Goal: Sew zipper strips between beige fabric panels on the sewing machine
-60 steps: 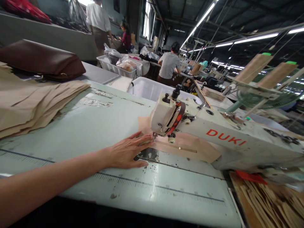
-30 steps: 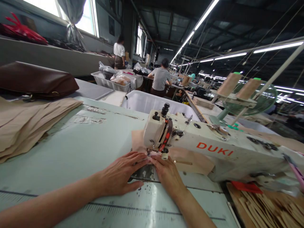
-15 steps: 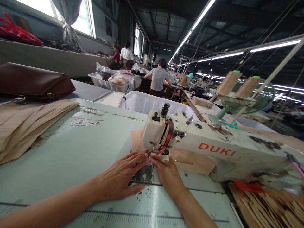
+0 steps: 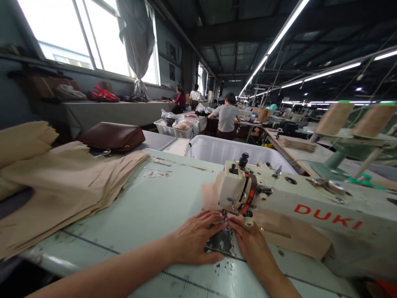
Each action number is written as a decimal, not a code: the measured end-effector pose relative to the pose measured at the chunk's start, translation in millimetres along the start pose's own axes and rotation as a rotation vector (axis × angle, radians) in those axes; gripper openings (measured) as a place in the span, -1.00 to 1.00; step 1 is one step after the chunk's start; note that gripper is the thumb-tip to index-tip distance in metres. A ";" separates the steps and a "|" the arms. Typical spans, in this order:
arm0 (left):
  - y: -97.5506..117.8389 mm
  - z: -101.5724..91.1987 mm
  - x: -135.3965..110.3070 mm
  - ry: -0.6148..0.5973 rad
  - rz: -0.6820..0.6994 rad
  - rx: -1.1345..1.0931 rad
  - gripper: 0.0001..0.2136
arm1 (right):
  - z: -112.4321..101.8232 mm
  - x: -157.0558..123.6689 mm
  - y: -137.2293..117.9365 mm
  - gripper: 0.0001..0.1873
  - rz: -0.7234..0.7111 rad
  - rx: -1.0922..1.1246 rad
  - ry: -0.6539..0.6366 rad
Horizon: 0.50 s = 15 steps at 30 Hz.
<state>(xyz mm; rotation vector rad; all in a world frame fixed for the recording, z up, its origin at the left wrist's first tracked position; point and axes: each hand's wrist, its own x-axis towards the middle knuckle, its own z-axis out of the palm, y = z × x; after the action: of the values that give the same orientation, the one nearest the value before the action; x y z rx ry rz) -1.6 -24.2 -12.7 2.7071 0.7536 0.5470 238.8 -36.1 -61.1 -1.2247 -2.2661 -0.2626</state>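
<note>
Your beige piece lies under the head of the sewing machine, showing on both sides of it. Your left hand rests flat, thumb spread, fingertips on the piece by the needle; your right hand has its fingers there too, close to the left's, though you cannot tell whether they pinch. The machine's arm blocks your view of part of the piece. On your left, stacked beige sheets cover the desk edge, a brown bag behind them; a white bin stands beyond the desk.
</note>
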 end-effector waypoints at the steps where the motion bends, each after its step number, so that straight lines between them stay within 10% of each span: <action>1: -0.7 0.3 -0.4 0.000 0.003 0.008 -0.26 | -0.2 -0.3 0.7 -0.54 0.003 -0.024 0.001; 10: 38.2 7.8 -39.3 0.157 -0.151 0.134 -0.49 | -22.9 -76.1 31.0 -0.52 0.148 -0.421 0.114; 15: 89.9 35.0 -90.8 0.094 -0.319 -0.245 -0.71 | -76.2 -104.4 -45.6 -0.71 0.032 -0.017 -0.224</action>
<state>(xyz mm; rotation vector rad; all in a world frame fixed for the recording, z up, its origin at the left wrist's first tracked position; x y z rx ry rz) -19.5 -153.2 -37.1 2.2923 1.0438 0.6436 275.3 -167.9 -51.1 -1.3576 -2.4341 -0.1391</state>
